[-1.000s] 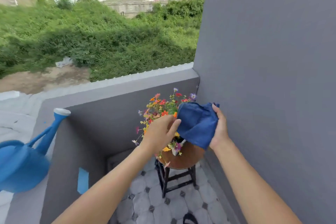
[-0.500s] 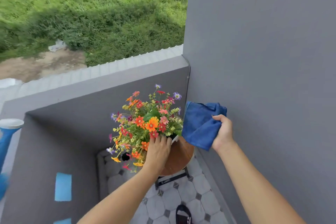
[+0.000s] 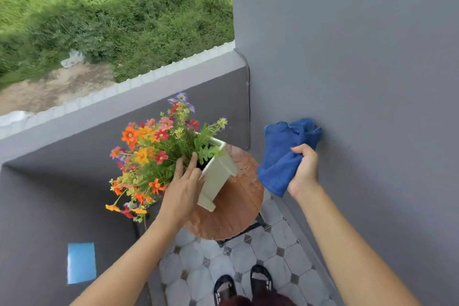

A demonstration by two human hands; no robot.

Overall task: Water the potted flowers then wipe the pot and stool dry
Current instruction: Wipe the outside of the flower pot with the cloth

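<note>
A white square pot (image 3: 217, 174) of orange, red and purple flowers (image 3: 154, 146) leans to the left above a round wooden stool (image 3: 238, 211), whose top shows water drops. My left hand (image 3: 183, 189) grips the pot at its rim, fingers among the stems. My right hand (image 3: 304, 171) is closed on a crumpled blue cloth (image 3: 283, 154), held in the air right of the pot, close to the grey wall. The cloth touches neither pot nor stool.
A grey wall (image 3: 360, 82) rises on the right and a low grey parapet (image 3: 124, 104) runs behind the stool. The floor is pale tile (image 3: 198, 268). My sandalled feet (image 3: 243, 285) stand just before the stool. A blue patch (image 3: 81, 262) marks the left wall.
The view has dropped lower and the watering can has left the frame. My left hand went from the flowers to the pot rim and tipped the pot left. The cloth moved right.
</note>
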